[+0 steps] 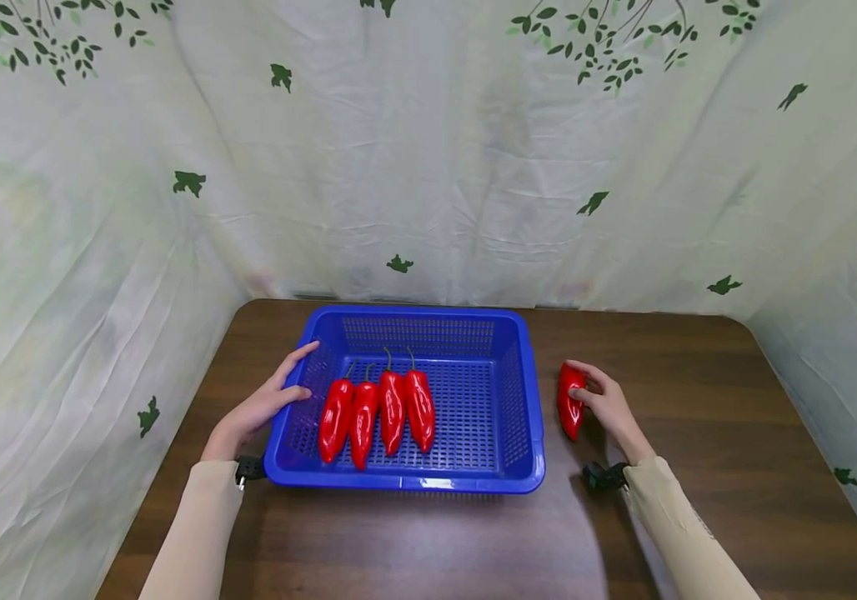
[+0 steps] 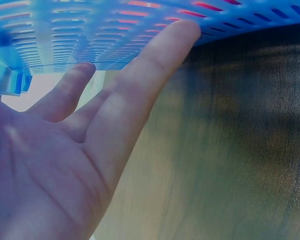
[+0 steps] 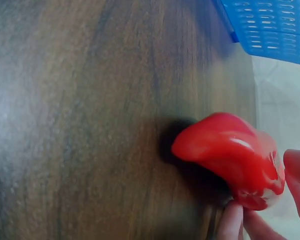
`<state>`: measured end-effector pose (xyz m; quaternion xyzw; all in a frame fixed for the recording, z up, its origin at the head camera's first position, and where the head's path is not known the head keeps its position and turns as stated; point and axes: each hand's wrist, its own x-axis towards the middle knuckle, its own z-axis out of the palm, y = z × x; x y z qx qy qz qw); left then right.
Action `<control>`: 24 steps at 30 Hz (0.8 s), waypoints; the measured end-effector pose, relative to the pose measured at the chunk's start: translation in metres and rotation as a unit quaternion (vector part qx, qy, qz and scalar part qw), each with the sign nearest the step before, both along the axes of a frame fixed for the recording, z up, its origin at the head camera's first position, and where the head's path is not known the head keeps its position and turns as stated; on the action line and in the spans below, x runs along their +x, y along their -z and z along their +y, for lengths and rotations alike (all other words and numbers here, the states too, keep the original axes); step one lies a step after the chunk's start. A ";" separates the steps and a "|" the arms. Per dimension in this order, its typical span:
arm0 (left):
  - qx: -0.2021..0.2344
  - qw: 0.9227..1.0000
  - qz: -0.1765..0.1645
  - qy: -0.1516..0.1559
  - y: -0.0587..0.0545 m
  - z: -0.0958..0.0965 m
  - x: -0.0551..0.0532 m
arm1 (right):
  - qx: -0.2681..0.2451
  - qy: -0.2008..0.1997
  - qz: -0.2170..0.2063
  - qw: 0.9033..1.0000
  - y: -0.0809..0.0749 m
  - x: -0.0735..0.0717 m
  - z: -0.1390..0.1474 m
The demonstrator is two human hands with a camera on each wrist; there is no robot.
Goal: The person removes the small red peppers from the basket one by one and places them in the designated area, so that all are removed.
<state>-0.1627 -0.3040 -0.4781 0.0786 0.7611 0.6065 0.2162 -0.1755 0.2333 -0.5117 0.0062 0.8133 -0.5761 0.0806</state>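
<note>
Pepper [image 1: 567, 412], v. glossy red w/ taper

Brown wood-grain table [image 1: 699, 383] bears a blue rectangular perforated plastic basket [image 1: 428, 482]. Glossy red tapered pepper [image 1: 568, 412] right of basket; table contact unclear.

Right hand [image 1: 608, 404] has wide bare table [image 1: 699, 383] to its right; strip between loose pepper [image 1: 570, 423] and basket [image 1: 428, 483] also passable. Basket wall blocks low entry; overhead's open. Left hand [image 1: 263, 406] covers left rim. Curtain [image 1: 443, 183] behind.
</note>
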 end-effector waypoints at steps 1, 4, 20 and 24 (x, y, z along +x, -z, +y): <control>0.000 1.000 0.000 0.000 0.000 0.000 0.000 | 0.001 -0.002 0.000 1.000 0.000 0.000 0.000; -0.002 1.000 0.002 0.000 0.000 0.000 0.000 | 0.004 -0.008 -0.002 1.000 0.001 0.000 -0.001; 0.005 1.000 0.004 0.000 0.001 0.001 0.001 | 0.002 0.003 0.020 1.000 -0.009 0.000 0.002; 0.009 1.000 0.003 0.001 0.001 0.000 0.001 | 0.001 0.007 0.046 0.999 -0.019 0.000 0.001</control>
